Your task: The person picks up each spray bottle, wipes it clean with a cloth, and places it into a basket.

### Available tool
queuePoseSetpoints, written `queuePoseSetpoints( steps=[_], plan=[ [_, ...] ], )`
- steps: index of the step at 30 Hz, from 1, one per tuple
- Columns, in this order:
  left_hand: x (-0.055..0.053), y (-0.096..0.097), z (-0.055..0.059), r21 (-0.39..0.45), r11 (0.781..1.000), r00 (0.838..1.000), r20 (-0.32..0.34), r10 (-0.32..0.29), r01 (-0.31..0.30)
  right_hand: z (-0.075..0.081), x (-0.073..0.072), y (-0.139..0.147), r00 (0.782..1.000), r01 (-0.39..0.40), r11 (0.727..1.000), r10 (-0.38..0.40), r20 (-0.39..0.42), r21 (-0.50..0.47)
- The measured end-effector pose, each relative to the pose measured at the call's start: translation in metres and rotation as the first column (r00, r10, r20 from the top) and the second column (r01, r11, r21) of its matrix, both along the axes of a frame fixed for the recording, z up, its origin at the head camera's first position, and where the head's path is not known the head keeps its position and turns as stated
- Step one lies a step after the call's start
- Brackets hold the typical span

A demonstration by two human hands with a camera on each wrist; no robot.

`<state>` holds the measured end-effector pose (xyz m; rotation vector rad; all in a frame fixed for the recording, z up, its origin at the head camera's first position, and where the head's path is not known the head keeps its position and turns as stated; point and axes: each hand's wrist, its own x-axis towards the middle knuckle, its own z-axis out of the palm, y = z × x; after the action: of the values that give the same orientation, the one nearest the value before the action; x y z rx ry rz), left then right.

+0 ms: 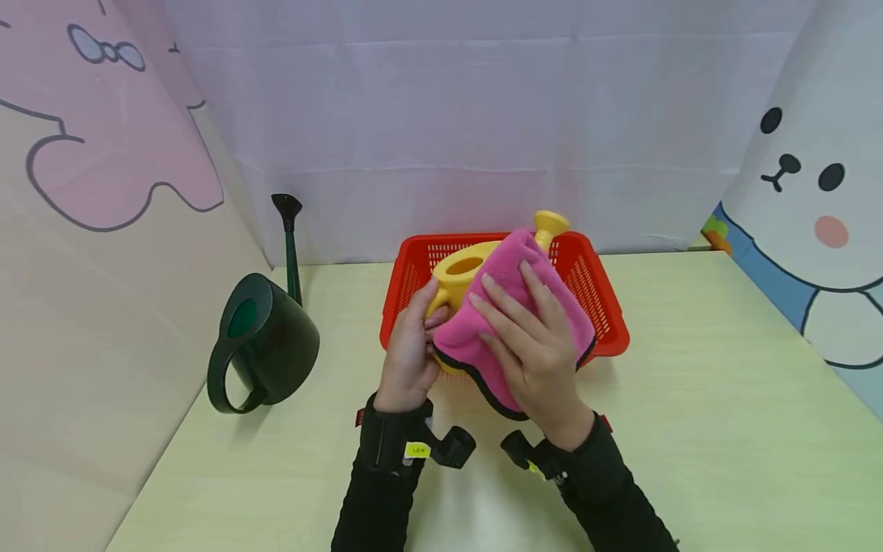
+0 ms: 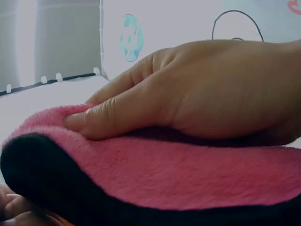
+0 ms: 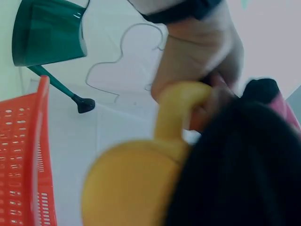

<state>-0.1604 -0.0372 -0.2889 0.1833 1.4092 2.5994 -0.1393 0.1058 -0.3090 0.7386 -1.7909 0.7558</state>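
A yellow watering can [image 1: 458,263] is held over the front of the red basket, its spout toward the back right. My left hand [image 1: 407,356] grips the can's handle, with fingers curled round it in the right wrist view. A pink cloth [image 1: 507,261] with a dark border drapes over the can's right side and hides much of its body. Flat on this cloth lies my right hand [image 1: 538,356], fingers extended and pressing it against the can. From the left wrist, the right hand's thumb and fingers [image 2: 117,110] rest along the cloth's fuzzy surface.
Behind the can stands a red perforated plastic basket [image 1: 396,287] near the table's back edge. A dark green watering can [image 1: 286,356] is on the left, its spout pointing backward. Printed curtains [image 1: 441,115] bound the pale table [image 1: 717,429] at the back and sides.
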Motion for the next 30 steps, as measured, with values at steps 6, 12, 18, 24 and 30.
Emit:
queuePoseSetpoints(
  steps=[6, 12, 18, 24, 30],
  plan=[
    [-0.001, -0.003, -0.001, -0.048, 0.999, 1.000, 0.011, 0.002, -0.001, 0.003, 0.000, 0.002, 0.998, -0.055, 0.969, 0.063, -0.029, 0.241],
    [0.002, -0.003, 0.003, -0.054, 0.999, 1.000, 0.008, 0.005, -0.005, -0.001, 0.000, -0.005, 0.999, -0.012, 0.989, 0.018, -0.036, 0.150],
    [0.006, -0.003, 0.006, -0.017, 1.000, 1.000, 0.007, -0.022, 0.022, -0.004, -0.002, -0.009, 1.000, 0.011, 0.996, -0.010, 0.004, -0.089],
    [0.008, -0.003, 0.006, -0.088, 0.995, 0.998, -0.036, -0.053, 0.049, -0.003, -0.003, -0.003, 0.985, 0.041, 0.962, 0.006, 0.172, -0.268],
    [0.010, -0.005, 0.005, -0.119, 0.992, 0.993, -0.100, -0.055, 0.043, -0.001, -0.001, 0.001, 0.893, 0.046, 0.877, 0.179, 0.414, -0.479]
  ],
)
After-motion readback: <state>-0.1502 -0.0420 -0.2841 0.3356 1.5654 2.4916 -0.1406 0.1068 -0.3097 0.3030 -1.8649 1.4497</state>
